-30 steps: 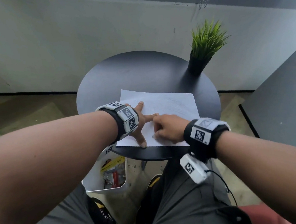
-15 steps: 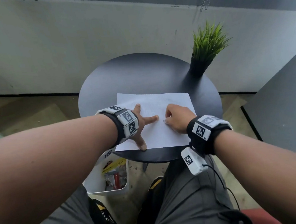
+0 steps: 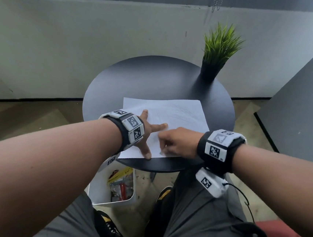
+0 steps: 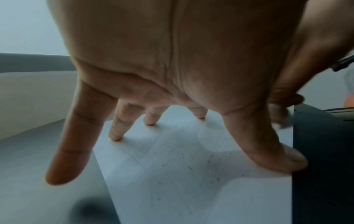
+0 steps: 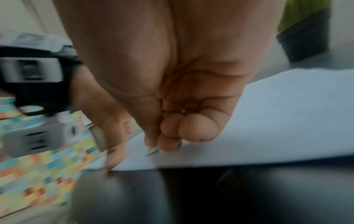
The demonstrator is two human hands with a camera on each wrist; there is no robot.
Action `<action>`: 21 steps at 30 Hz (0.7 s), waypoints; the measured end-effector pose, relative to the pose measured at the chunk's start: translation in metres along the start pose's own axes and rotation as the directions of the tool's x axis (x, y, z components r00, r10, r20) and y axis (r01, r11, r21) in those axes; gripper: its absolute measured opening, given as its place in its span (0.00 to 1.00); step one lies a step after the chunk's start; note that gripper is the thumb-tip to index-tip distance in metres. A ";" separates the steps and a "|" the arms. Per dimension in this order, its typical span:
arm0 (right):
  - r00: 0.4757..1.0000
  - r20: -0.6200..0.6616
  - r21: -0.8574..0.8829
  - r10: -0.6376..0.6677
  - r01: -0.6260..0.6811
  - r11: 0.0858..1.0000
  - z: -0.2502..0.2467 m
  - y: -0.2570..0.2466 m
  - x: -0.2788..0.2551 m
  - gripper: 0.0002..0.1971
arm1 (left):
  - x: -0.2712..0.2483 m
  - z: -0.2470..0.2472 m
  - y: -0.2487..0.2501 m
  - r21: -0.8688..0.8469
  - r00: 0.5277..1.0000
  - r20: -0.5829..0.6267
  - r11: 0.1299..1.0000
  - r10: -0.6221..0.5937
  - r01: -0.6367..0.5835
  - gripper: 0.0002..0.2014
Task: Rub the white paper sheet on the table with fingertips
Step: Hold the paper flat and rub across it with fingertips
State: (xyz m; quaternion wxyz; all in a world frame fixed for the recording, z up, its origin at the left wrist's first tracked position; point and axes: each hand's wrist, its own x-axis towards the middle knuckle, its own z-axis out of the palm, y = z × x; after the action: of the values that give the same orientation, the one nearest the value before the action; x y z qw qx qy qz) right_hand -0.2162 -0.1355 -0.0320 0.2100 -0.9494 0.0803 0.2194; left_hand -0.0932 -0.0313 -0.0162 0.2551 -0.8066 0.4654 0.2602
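The white paper sheet (image 3: 180, 114) lies on the round black table (image 3: 148, 77), towards its near edge. My left hand (image 3: 149, 130) presses on the sheet's left part with straight, spread fingers; the left wrist view shows the fingertips (image 4: 114, 136) and thumb on the paper (image 4: 182, 181). My right hand (image 3: 177, 143) is at the sheet's near edge, just right of the left thumb. Its fingers are curled into the palm, and the curled fingertips (image 5: 168, 144) touch the paper (image 5: 287, 113). It holds nothing that I can make out.
A potted green plant (image 3: 219, 49) stands at the table's far right. A white bin (image 3: 113, 191) with scraps sits on the floor under the near left edge. A grey surface (image 3: 304, 113) rises to the right, and a wall runs behind.
My right hand slid away over the sheet half a second ago and has come back to the near edge. The left hand has stayed pressed in place.
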 end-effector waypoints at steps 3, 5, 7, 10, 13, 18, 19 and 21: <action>0.966 -0.178 0.097 0.188 -0.173 0.980 -0.017 0.026 0.013 0.05 | -0.001 -0.001 -0.002 0.033 1.000 -0.021 0.999 0.017 -0.016 0.60; 0.942 -0.201 0.119 0.267 -0.247 0.962 -0.019 0.035 0.017 0.07 | 0.000 -0.003 -0.002 0.055 0.998 -0.063 0.998 0.031 -0.027 0.59; 0.944 -0.188 0.095 0.270 -0.256 0.962 -0.017 0.035 0.020 0.08 | 0.002 -0.002 -0.001 0.013 0.997 -0.076 1.000 0.019 -0.018 0.58; 0.960 -0.191 0.034 0.205 -0.202 0.979 -0.015 0.030 0.016 0.06 | 0.003 0.007 0.000 -0.089 0.993 -0.120 0.996 0.001 -0.012 0.53; 0.998 -0.060 -0.128 -0.008 0.000 0.992 -0.009 0.013 0.008 0.05 | 0.003 0.017 0.000 -0.099 0.986 -0.165 0.995 0.012 -0.029 0.56; 0.986 -0.149 -0.039 0.072 -0.079 0.996 -0.025 0.020 0.020 0.04 | 0.004 0.017 -0.006 -0.078 0.988 -0.151 0.996 0.027 -0.039 0.58; 0.965 -0.227 -0.035 0.128 -0.139 0.990 -0.026 0.025 0.024 0.05 | 0.005 0.017 -0.006 -0.081 0.989 -0.143 0.996 0.026 -0.038 0.59; 0.963 -0.254 -0.087 0.093 -0.118 0.989 -0.014 0.021 0.023 0.06 | 0.007 0.017 -0.006 -0.089 0.992 -0.125 0.995 0.027 -0.038 0.59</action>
State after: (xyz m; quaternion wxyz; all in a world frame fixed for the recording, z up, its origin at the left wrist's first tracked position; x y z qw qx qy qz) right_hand -0.1954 -0.1621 -0.0384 0.1380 -0.9732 0.1454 0.1128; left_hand -0.0877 -0.0219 -0.0319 0.1845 -0.8243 0.4810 0.2349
